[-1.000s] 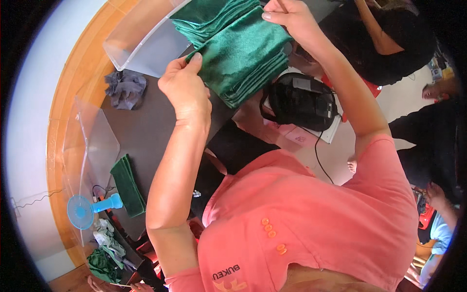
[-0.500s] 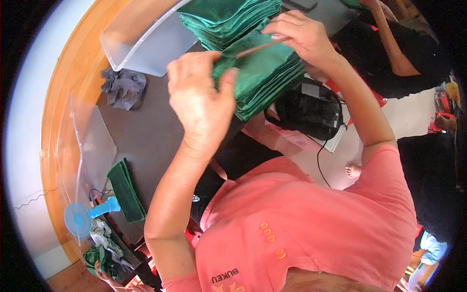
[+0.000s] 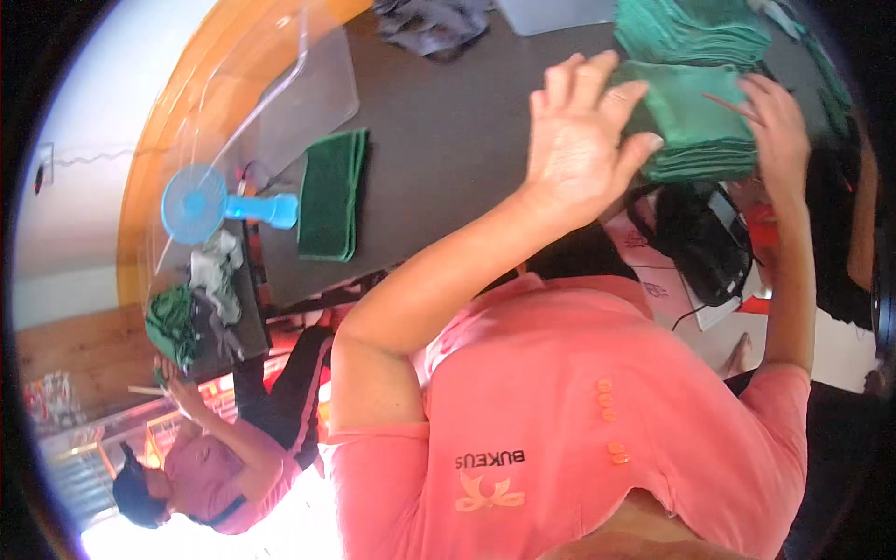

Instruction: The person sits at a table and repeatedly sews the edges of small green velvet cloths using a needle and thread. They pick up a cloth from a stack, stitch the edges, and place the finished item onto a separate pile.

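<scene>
My left hand (image 3: pixel 583 154) is open, fingers spread, at the left edge of a stack of green cloth pieces (image 3: pixel 695 114). Thumb and index tip overlap the stack's edge in view; whether they press on it I cannot tell. At the stack's right side, my right hand (image 3: pixel 777 131) is closed on a thin brown stick (image 3: pixel 726 104), which slants over the top piece. Part of its fingers is hidden. Just beyond lies a second stack of green cloth (image 3: pixel 691 33), its layers uneven.
On the dark table (image 3: pixel 448 121) lie dark green folded cloths (image 3: pixel 331 196), a blue fan (image 3: pixel 196 205) and crumpled grey material (image 3: pixel 434 21). A clear plastic container (image 3: pixel 560 11) stands at the far edge. A black bag (image 3: pixel 705 247) is below the near stack. Another person (image 3: pixel 224 467) works at lower left.
The view has swung left, so the table's things appear further right. My left hand's fingers have spread at the stack's edge. My right hand, still with the stick, has moved to the stack's right side.
</scene>
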Tool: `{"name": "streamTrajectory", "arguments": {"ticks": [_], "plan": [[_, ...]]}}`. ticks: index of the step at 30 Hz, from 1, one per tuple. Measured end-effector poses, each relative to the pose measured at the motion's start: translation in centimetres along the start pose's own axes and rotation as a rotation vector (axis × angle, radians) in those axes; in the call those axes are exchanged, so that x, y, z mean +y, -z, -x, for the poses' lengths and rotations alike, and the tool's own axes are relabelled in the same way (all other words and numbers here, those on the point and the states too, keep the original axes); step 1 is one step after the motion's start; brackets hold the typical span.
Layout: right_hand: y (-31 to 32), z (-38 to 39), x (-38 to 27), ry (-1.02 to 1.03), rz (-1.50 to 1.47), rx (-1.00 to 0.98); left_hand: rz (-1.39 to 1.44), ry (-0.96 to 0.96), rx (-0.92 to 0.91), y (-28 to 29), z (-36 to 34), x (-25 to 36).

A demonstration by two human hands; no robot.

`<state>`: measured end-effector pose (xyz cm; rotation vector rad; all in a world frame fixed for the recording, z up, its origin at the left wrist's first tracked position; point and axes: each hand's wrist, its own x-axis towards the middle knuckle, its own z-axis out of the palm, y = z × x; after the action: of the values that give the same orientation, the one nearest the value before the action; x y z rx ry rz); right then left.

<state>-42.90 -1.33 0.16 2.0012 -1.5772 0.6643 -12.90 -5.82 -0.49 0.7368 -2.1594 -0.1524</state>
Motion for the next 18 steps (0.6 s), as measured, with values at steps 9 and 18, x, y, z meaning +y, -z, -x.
{"name": "streamTrajectory", "arguments": {"ticks": [9, 18], "plan": [[2.4, 0.7, -18.7, -0.876, -1.802, -0.779, -0.559, 0.717, 0.041, 17.6, 11.1, -9.6], [-1.1, -0.7, -28.3, -0.838, -2.044, -1.052, -0.277, 0.745, -0.025, 18.2, 13.2, -13.2]]}}
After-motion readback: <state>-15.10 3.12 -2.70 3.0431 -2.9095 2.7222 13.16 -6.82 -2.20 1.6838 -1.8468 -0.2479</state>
